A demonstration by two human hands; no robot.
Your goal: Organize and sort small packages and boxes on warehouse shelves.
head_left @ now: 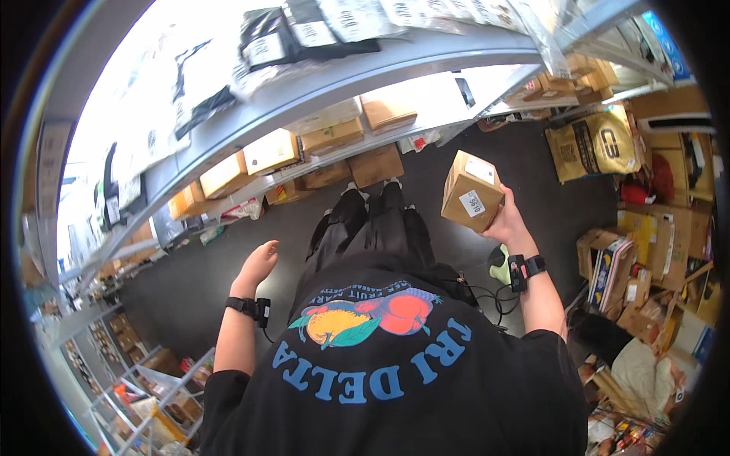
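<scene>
My right hand (506, 220) grips a cardboard box (465, 182) with white labels, raised at the right of centre. My left hand (260, 262) hangs left of my body with fingers loosely bent and apart, holding nothing. Both wrists wear black strapped devices; a cable runs from each. Above and ahead, a metal shelving unit (380, 53) bears black and white plastic parcels (266, 45) on top and cardboard boxes (319, 137) lower down.
A gold bag (593, 148) sits at the upper right, with piled cardboard (639, 243) below it. Another person (639, 365) in a light top is at the lower right. A metal rack (137, 395) with packages stands lower left. My feet are on dark floor (182, 289).
</scene>
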